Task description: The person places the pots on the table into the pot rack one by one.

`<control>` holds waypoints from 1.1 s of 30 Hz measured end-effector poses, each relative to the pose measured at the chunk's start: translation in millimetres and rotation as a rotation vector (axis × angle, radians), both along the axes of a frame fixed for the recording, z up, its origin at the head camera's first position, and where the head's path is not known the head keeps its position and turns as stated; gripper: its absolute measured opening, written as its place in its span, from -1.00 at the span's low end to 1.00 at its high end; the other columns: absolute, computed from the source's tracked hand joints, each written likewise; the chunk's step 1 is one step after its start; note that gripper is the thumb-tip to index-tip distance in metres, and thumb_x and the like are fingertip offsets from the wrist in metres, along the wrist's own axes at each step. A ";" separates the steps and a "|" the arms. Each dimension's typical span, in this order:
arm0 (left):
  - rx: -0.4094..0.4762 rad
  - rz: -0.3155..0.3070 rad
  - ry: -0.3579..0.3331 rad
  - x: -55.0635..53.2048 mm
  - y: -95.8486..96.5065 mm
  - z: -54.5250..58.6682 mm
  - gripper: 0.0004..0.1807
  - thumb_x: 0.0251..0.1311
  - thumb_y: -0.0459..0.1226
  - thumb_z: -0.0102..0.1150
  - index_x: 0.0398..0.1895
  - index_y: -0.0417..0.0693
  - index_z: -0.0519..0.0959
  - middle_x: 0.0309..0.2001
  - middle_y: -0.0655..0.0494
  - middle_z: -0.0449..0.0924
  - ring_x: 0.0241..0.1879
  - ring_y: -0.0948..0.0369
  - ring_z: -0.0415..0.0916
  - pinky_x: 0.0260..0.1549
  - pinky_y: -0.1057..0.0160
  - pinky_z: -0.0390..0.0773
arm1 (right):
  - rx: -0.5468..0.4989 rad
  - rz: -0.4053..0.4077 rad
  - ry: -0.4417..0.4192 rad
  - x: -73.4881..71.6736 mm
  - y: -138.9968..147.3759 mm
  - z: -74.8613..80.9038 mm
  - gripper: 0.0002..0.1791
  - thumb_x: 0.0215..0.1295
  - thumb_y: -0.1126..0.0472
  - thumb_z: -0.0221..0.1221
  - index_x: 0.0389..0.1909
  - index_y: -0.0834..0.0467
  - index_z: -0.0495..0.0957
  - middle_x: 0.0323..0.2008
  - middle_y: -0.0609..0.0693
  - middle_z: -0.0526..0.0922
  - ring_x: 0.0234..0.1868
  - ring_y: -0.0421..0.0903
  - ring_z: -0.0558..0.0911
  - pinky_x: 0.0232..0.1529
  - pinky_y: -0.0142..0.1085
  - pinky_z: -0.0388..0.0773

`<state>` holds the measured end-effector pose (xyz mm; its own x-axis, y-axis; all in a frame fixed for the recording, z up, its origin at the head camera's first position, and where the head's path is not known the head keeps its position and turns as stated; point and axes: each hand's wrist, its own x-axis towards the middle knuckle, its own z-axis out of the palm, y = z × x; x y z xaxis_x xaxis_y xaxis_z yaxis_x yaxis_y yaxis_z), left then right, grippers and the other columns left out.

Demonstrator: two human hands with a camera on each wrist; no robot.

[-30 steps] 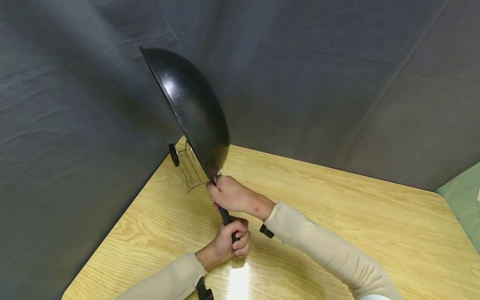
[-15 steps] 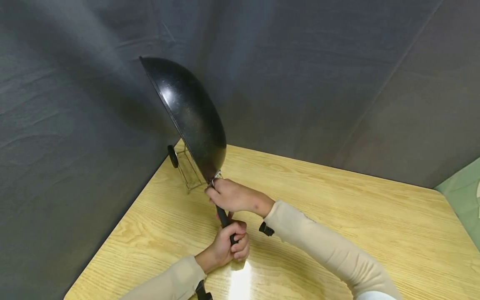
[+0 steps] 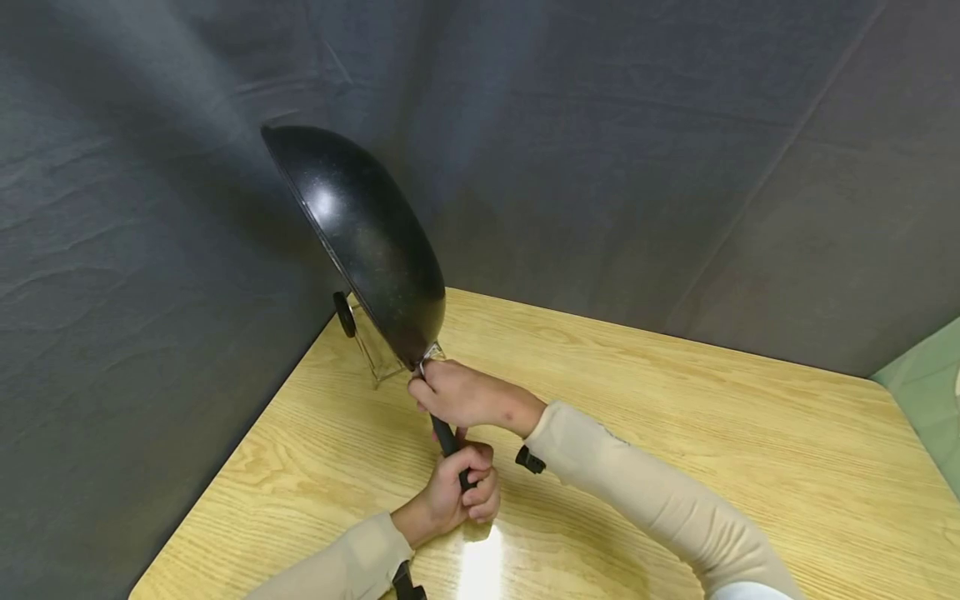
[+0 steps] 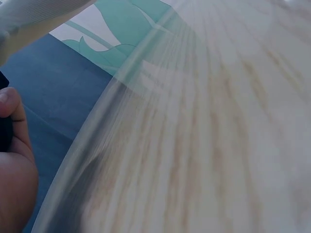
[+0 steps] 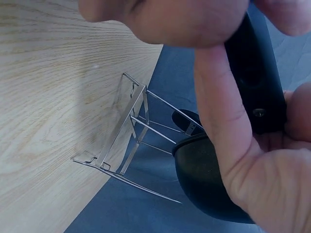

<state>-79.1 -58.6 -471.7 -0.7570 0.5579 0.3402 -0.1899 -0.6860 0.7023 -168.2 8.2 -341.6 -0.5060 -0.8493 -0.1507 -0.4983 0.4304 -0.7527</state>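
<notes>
A black wok point(image 3: 367, 242) is held up on its side over the table, its rounded underside facing right and its rim toward the left. My right hand point(image 3: 465, 396) grips the black handle point(image 5: 255, 77) close to the bowl. Lower down, my left hand point(image 3: 453, 487) has its fingers wrapped round the handle's end; only part of this hand point(image 4: 17, 184) shows at the left edge of the left wrist view. Behind the bowl stands a metal wire rack point(image 5: 121, 131), which the wok partly covers in the head view. The wok's inside is hidden.
A black round piece point(image 3: 344, 314) sits at the rack's far end, by the grey curtain point(image 3: 187, 250). The wood-grain table point(image 3: 675, 417) runs back to the curtain on two sides. Green patterned fabric point(image 3: 930, 400) lies past its right edge.
The wok's bowl has sunk and leaned further left, now covering more of the wire rack. Both hands keep their grip on the handle and have barely moved.
</notes>
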 end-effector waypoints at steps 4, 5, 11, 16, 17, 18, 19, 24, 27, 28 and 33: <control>0.000 -0.001 0.001 -0.2 -0.3 0.2 -0.68 0.29 -0.39 -0.45 -0.65 0.02 0.08 -0.82 0.25 0.05 -0.85 0.21 -0.02 -0.81 0.26 0.08 | 0.007 0.015 0.045 -0.2 -1.3 0.0 -0.50 0.68 0.12 -0.27 -0.56 0.10 0.33 -0.72 -0.16 0.18 -0.80 -0.19 0.24 -0.64 -0.35 0.21; 0.001 -0.002 0.001 -0.4 -0.2 0.2 -0.68 0.29 -0.39 -0.45 -0.65 0.02 0.09 -0.83 0.26 0.06 -0.85 0.21 -0.02 -0.81 0.26 0.08 | 0.009 0.017 0.055 -0.3 -1.6 0.0 -0.51 0.68 0.12 -0.26 -0.56 0.10 0.33 -0.71 -0.16 0.19 -0.78 -0.19 0.17 -0.63 -0.35 0.19; 0.012 -0.011 0.005 -0.3 1.4 -1.1 -0.68 0.28 -0.38 -0.47 -0.66 0.03 0.09 -0.82 0.26 0.06 -0.85 0.22 0.00 -0.80 0.26 0.09 | 0.022 0.009 0.078 0.2 -3.0 -0.9 -0.53 0.67 0.13 -0.24 -0.54 0.11 0.34 -0.69 -0.16 0.22 -0.74 -0.21 0.12 -0.60 -0.35 0.18; 0.021 -0.028 0.019 -1.7 0.3 -3.4 -0.70 0.27 -0.36 -0.47 -0.65 0.03 0.07 -0.82 0.26 0.06 -0.84 0.24 0.01 -0.79 0.28 0.09 | 0.023 0.009 0.102 -1.1 -5.1 -2.4 -0.55 0.66 0.14 -0.20 -0.53 0.10 0.37 -0.65 -0.14 0.28 -0.73 -0.21 0.19 -0.58 -0.35 0.22; 0.021 -0.028 0.019 -2.0 -0.1 -3.8 -0.70 0.27 -0.36 -0.46 -0.65 0.03 0.07 -0.82 0.26 0.06 -0.83 0.24 0.01 -0.79 0.29 0.09 | 0.020 0.012 0.112 -1.7 -5.7 -2.8 -0.55 0.65 0.15 -0.19 -0.54 0.10 0.36 -0.65 -0.14 0.28 -0.72 -0.21 0.20 -0.58 -0.35 0.22; 0.023 -0.028 0.019 -2.0 -0.5 -4.3 -0.71 0.27 -0.35 -0.45 -0.64 0.04 0.07 -0.82 0.27 0.06 -0.83 0.25 0.01 -0.78 0.29 0.09 | 0.018 0.015 0.121 -2.3 -6.5 -3.3 -0.54 0.65 0.16 -0.18 -0.56 0.10 0.35 -0.66 -0.15 0.27 -0.72 -0.22 0.19 -0.58 -0.35 0.21; 0.027 -0.028 0.019 -1.9 -1.1 -4.9 -0.71 0.26 -0.35 -0.45 -0.64 0.04 0.07 -0.82 0.27 0.06 -0.83 0.25 0.01 -0.78 0.29 0.09 | 0.016 0.020 0.132 -2.9 -7.5 -4.0 -0.54 0.64 0.16 -0.17 -0.58 0.09 0.35 -0.67 -0.15 0.26 -0.73 -0.22 0.19 -0.59 -0.36 0.21; 0.059 -0.035 0.016 1.7 -2.9 -7.7 -0.73 0.25 -0.34 -0.45 -0.63 0.04 0.07 -0.82 0.26 0.05 -0.83 0.25 0.00 -0.78 0.27 0.07 | 0.022 0.046 0.147 -4.1 -12.1 -8.8 -0.50 0.61 0.18 -0.14 -0.67 0.05 0.29 -0.72 -0.19 0.21 -0.75 -0.25 0.15 -0.62 -0.39 0.17; 0.079 -0.039 0.008 3.6 -1.9 -8.4 -0.73 0.25 -0.34 -0.44 -0.62 0.05 0.07 -0.81 0.27 0.05 -0.83 0.24 -0.01 -0.77 0.27 0.07 | 0.027 0.053 0.137 -4.3 -12.7 -10.6 -0.50 0.60 0.17 -0.13 -0.68 0.04 0.28 -0.73 -0.20 0.19 -0.76 -0.25 0.14 -0.63 -0.39 0.17; 0.084 -0.040 0.008 4.0 -1.6 -8.5 -0.73 0.25 -0.33 -0.44 -0.62 0.05 0.07 -0.81 0.27 0.05 -0.83 0.24 -0.02 -0.77 0.27 0.06 | 0.025 0.053 0.131 -4.2 -12.8 -10.8 -0.50 0.60 0.17 -0.13 -0.68 0.04 0.28 -0.73 -0.19 0.19 -0.76 -0.25 0.14 -0.63 -0.38 0.17; 0.093 -0.046 0.010 5.6 0.3 -8.4 -0.74 0.26 -0.34 -0.45 -0.61 0.06 0.07 -0.80 0.27 0.04 -0.83 0.23 -0.04 -0.77 0.27 0.06 | 0.041 0.043 0.096 -3.9 -10.9 -11.4 -0.52 0.60 0.16 -0.13 -0.65 0.06 0.33 -0.72 -0.17 0.26 -0.77 -0.22 0.23 -0.63 -0.37 0.22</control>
